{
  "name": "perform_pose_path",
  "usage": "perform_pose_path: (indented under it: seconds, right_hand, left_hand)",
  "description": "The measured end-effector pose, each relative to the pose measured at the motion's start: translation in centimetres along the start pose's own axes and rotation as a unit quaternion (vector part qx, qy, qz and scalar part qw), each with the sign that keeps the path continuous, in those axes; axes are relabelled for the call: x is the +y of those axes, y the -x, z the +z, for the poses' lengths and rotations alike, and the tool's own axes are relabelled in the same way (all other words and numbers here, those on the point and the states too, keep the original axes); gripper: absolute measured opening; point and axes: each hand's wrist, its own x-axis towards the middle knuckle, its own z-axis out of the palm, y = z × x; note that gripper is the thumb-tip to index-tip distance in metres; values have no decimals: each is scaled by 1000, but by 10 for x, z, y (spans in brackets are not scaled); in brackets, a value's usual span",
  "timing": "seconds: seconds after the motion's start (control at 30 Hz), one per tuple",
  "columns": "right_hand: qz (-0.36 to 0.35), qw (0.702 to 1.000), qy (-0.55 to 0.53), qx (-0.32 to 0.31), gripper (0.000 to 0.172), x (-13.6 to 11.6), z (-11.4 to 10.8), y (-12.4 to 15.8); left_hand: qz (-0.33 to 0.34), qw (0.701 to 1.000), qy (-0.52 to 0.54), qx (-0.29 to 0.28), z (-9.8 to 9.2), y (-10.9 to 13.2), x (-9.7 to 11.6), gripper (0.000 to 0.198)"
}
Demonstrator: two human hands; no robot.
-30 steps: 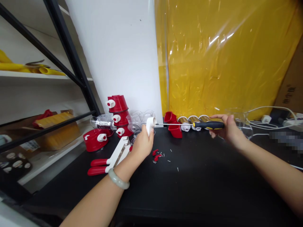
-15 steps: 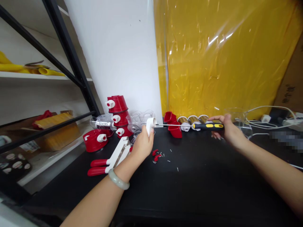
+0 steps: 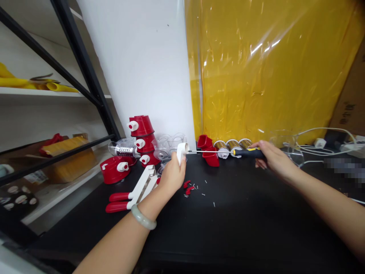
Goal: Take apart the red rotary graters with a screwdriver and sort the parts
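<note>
My left hand is closed round a white plastic part with a round socket facing right. In my right hand is the dark handle of a screwdriver, its fingers wrapped round the end. The long shaft runs level to the left, and its tip is at the socket of the white part; whether a screw sits there is too small to tell. Below my left hand lie small red pieces and several loose screws. A white frame with red handles rests beside my left forearm.
Red bases are stacked at the back left, with another red base beside them. Clear plastic cups stand behind my left hand. Red hoppers and grater drums line the back wall. White cables lie at right.
My right hand has shifted its grip on the screwdriver handle, covering more of its end and turning the yellow marks. My left hand and the white part have barely moved.
</note>
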Motion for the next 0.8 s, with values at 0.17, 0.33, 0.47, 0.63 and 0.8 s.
perform_pose_path:
  seconds: [0.17,0.33,0.47,0.63,0.8]
  right_hand:
    - [3,997,-79,-4,47,-6,1,5]
    - [29,996,-89,-10,42,-4,0,1]
    - [32,999,4,-10,43,-1,-1,1]
    - [-1,993,-117,-1,48,-10,0,5]
    - [27,997,-70,-12,43,-2,-2,0]
  left_hand:
    - [-7,1000,10,12,-1,-2,-1,27]
    - [-2,1000,5,4,-1,-2,-1,27]
    - [0,1000,11,3,-1,-1,0,27]
    - [-6,1000,17,4,-3,-1,2,24]
    - [2,1000,14,1,0,-1,-1,25]
